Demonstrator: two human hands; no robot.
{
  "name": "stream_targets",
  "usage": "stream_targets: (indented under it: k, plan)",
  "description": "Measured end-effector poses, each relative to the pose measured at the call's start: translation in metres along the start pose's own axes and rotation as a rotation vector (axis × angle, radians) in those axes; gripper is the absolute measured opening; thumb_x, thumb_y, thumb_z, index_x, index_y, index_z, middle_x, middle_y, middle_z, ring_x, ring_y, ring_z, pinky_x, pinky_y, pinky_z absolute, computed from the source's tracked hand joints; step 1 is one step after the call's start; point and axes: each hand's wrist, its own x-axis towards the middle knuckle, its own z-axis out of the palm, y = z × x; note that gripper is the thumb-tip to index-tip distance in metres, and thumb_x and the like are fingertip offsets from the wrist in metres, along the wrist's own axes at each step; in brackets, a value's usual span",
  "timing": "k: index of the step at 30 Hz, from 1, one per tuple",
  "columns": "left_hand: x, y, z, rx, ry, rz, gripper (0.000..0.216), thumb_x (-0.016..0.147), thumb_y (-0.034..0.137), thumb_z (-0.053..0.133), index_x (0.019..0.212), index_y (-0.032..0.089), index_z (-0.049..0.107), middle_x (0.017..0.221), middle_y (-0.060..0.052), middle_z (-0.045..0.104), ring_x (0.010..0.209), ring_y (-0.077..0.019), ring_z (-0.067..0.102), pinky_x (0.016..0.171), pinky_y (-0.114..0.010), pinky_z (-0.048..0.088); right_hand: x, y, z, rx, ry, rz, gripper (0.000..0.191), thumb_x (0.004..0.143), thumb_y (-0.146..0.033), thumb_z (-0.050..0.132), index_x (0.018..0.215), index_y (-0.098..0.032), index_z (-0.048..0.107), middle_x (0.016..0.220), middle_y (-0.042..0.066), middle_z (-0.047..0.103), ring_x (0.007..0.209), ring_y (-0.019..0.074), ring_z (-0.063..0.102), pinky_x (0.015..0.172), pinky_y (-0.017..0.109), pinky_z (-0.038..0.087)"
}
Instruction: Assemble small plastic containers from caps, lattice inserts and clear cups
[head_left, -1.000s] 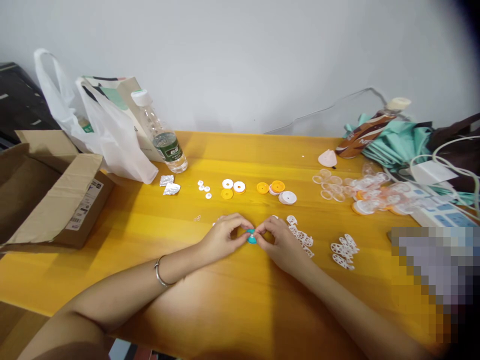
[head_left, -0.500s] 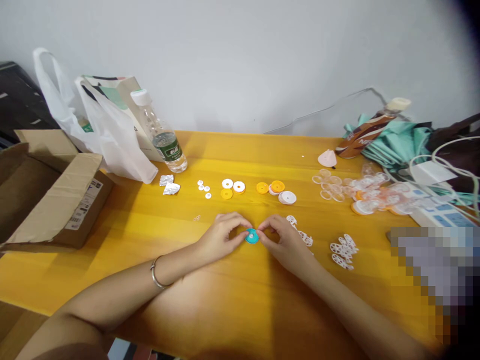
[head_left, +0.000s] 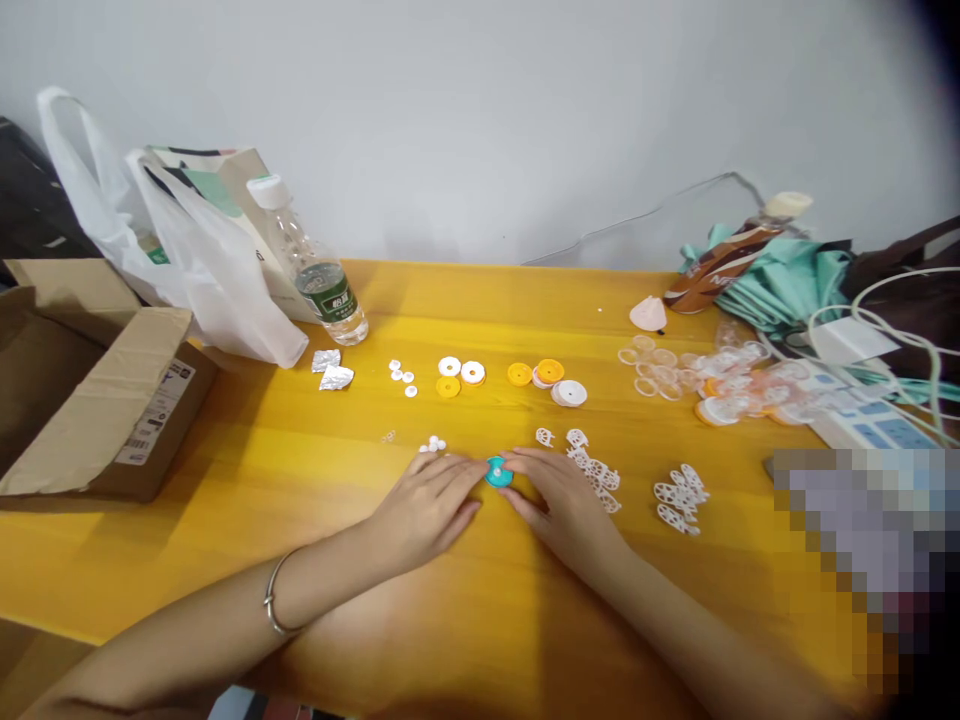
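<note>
Teal disc (head_left: 499,472), round, no long axis | over counter (head_left: 420,620) | person's L hand (head_left: 427,505): fingertips at its L rim, thumb apart | R hand (head_left: 566,495): grip clamped on R rim | equally nr both

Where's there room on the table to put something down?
The table has bare patches on the near side of the left hand and right hand, between the left hand and cardboard box, and behind the orange and white discs. It's crowded on the right, with clear plastic parts and green fabric.
</note>
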Motion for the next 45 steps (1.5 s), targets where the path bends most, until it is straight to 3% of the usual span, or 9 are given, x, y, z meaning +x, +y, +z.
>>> stream_targets:
  k: [8,28,45]
  plan:
    - [-0.0015,-0.0049,0.0058,0.111,0.031,0.086,0.037,0.088,0.018,0.043,0.125,0.017,0.046,0.119,-0.007,0.060,0.111,-0.0177,0.053,0.093,-0.033,0.035,0.0014,-0.0011,0.0019,-0.050,0.041,-0.032,0.015,0.082,-0.020,0.056,0.096,-0.022,0.058,0.097,0.005,0.071,0.095,0.0206,0.064,0.082,0.036,0.047]
    - [-0.0009,-0.0028,0.0061,0.145,0.028,0.074,0.035,0.089,0.018,0.041,0.124,0.019,0.047,0.121,-0.008,0.058,0.112,-0.0185,0.051,0.089,-0.036,0.025,0.0016,-0.0016,0.0021,-0.090,0.068,-0.060,0.011,0.083,-0.020,0.057,0.093,-0.023,0.060,0.099,0.002,0.071,0.095,0.0184,0.065,0.083,0.034,0.041]
    - [-0.0015,-0.0026,0.0074,0.245,0.055,0.126,0.033,0.089,0.019,0.043,0.121,0.017,0.050,0.120,-0.008,0.059,0.113,-0.0191,0.051,0.090,-0.036,0.027,-0.0005,-0.0011,0.0055,-0.143,0.082,-0.126,0.009,0.085,-0.019,0.055,0.091,-0.021,0.062,0.097,0.003,0.071,0.096,0.0170,0.063,0.085,0.033,0.038]
